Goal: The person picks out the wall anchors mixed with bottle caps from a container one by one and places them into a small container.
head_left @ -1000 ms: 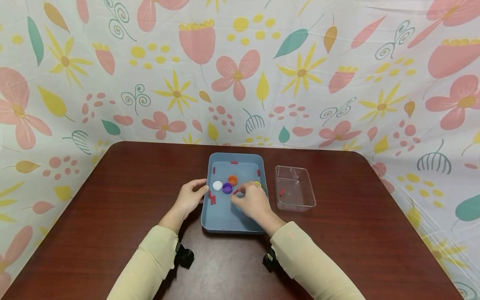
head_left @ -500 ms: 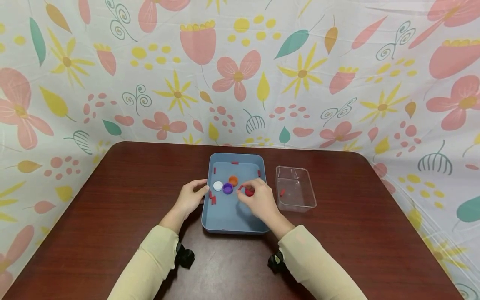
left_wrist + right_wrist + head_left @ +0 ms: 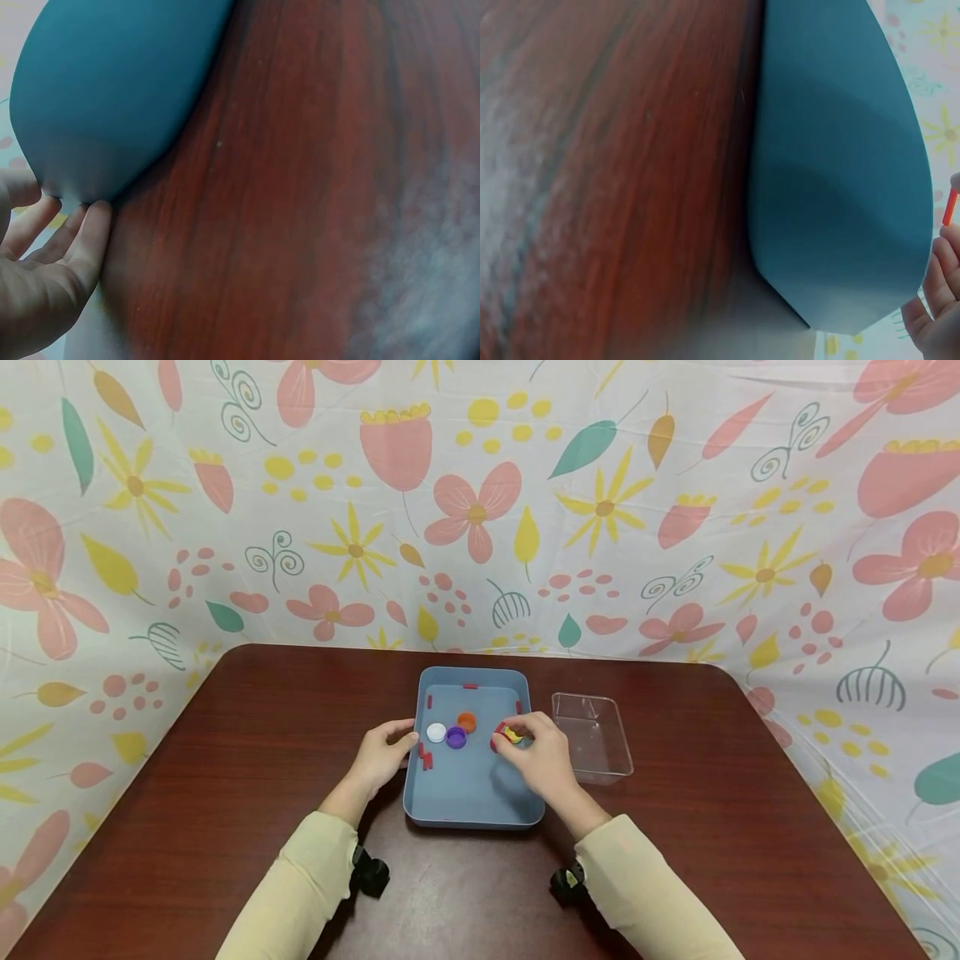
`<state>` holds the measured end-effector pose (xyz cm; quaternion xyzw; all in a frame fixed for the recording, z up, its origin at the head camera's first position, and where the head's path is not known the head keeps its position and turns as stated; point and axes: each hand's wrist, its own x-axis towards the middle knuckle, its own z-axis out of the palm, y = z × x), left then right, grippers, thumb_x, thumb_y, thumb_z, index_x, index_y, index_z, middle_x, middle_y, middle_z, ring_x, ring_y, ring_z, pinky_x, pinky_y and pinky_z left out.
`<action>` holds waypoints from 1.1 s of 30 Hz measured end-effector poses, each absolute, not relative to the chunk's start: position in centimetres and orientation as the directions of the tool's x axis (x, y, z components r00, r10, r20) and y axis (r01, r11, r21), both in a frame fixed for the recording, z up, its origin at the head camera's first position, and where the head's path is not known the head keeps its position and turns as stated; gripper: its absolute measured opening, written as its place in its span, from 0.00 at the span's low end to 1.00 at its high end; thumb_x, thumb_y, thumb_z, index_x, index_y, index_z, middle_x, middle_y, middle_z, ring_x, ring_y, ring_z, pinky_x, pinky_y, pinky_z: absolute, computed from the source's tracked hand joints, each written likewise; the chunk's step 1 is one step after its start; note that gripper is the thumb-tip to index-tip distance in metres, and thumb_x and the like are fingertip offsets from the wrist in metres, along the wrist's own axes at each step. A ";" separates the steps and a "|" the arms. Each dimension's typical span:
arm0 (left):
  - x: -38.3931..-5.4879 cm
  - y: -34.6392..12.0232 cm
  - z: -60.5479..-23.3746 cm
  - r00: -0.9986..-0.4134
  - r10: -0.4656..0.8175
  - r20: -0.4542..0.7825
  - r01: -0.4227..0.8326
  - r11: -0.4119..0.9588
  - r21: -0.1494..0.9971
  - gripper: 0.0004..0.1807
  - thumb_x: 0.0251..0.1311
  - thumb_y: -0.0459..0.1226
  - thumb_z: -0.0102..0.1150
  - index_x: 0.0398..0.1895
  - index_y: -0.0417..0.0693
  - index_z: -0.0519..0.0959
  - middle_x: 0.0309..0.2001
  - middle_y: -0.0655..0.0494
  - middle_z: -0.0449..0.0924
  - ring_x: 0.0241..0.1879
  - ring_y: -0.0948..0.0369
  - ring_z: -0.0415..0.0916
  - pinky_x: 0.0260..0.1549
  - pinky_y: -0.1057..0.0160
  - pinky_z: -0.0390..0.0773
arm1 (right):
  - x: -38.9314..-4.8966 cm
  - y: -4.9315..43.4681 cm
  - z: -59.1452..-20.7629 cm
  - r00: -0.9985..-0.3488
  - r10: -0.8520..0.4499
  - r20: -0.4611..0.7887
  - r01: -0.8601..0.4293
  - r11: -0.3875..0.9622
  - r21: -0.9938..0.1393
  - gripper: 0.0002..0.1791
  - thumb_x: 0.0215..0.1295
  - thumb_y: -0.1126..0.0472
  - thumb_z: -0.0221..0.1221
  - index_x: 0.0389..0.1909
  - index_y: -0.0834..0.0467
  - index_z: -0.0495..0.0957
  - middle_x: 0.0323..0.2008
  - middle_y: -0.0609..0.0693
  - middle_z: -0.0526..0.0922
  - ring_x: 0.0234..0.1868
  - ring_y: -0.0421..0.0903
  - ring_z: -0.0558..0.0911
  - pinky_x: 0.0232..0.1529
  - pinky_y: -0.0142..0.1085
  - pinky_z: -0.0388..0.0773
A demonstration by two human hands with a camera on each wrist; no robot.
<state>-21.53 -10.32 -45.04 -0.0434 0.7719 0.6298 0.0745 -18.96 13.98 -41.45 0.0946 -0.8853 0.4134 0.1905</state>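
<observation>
Red stick (image 3: 950,208) is what I pinch in my right hand (image 3: 937,300), as the right wrist view shows it: one digit tip at each end of the visible part, the wall of the blue tray (image 3: 840,172) just beside my curled lower fingers. The picture's edge cuts off the rest of that hand.

In the head view my pinch hangs over the tray's right part, the stick held there, partly covered by my fingers. A yellow piece (image 3: 513,735) shows right under the pinch, mostly hidden. Left of the grip lie an orange cap (image 3: 467,722), then a purple cap (image 3: 456,737), and farthest a white cap (image 3: 436,732). Beyond them, three loose sticks (image 3: 427,762) lie close together near the left wall; others lie ahead of my grip, toward the far end. A clear box (image 3: 592,731) stands just right of my hand.

In the left wrist view my left hand (image 3: 45,289) grips the tray's side, fingertips against its outer wall, above the dark wooden table (image 3: 300,187).
</observation>
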 end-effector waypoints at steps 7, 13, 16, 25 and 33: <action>-21.6 -10.4 -45.1 -0.987 0.030 -0.160 -0.151 0.206 0.967 0.21 0.67 0.37 0.52 0.62 0.41 0.71 0.60 0.41 0.71 0.48 0.51 0.79 0.44 0.57 0.84 | -19.0 14.9 -41.5 -0.880 0.008 0.475 -0.369 0.620 -0.693 0.12 0.50 0.58 0.70 0.36 0.58 0.84 0.33 0.52 0.81 0.36 0.48 0.80 0.36 0.46 0.81; -21.6 -10.5 -45.2 -0.984 0.024 -0.176 -0.167 0.210 0.963 0.22 0.67 0.37 0.52 0.63 0.42 0.70 0.61 0.43 0.71 0.49 0.52 0.78 0.45 0.56 0.84 | -19.1 15.7 -41.7 -0.842 0.023 0.539 -0.411 0.619 -0.669 0.12 0.49 0.60 0.70 0.36 0.59 0.84 0.33 0.52 0.82 0.36 0.48 0.80 0.35 0.46 0.79; -21.6 -10.4 -45.2 -0.985 0.029 -0.171 -0.162 0.207 0.965 0.22 0.67 0.37 0.52 0.63 0.42 0.70 0.61 0.42 0.71 0.49 0.51 0.78 0.45 0.55 0.84 | -19.1 16.2 -41.7 -0.839 0.034 0.543 -0.403 0.631 -0.663 0.11 0.50 0.61 0.69 0.35 0.59 0.84 0.33 0.52 0.81 0.36 0.47 0.79 0.34 0.43 0.79; -21.7 -10.4 -45.3 -0.984 0.027 -0.174 -0.165 0.209 0.964 0.22 0.67 0.37 0.52 0.63 0.42 0.70 0.61 0.42 0.71 0.49 0.51 0.79 0.44 0.55 0.84 | -19.0 17.8 -41.5 -0.865 0.076 0.495 -0.341 0.634 -0.694 0.13 0.51 0.61 0.69 0.37 0.61 0.83 0.35 0.54 0.81 0.37 0.49 0.79 0.37 0.46 0.82; -21.7 -10.4 -45.3 -0.986 0.031 -0.165 -0.156 0.199 0.968 0.22 0.67 0.36 0.52 0.63 0.41 0.70 0.60 0.41 0.71 0.48 0.50 0.79 0.45 0.55 0.84 | -19.1 19.1 -41.0 -0.877 0.138 0.461 -0.277 0.637 -0.719 0.13 0.52 0.58 0.69 0.39 0.58 0.84 0.34 0.53 0.80 0.37 0.47 0.78 0.37 0.45 0.80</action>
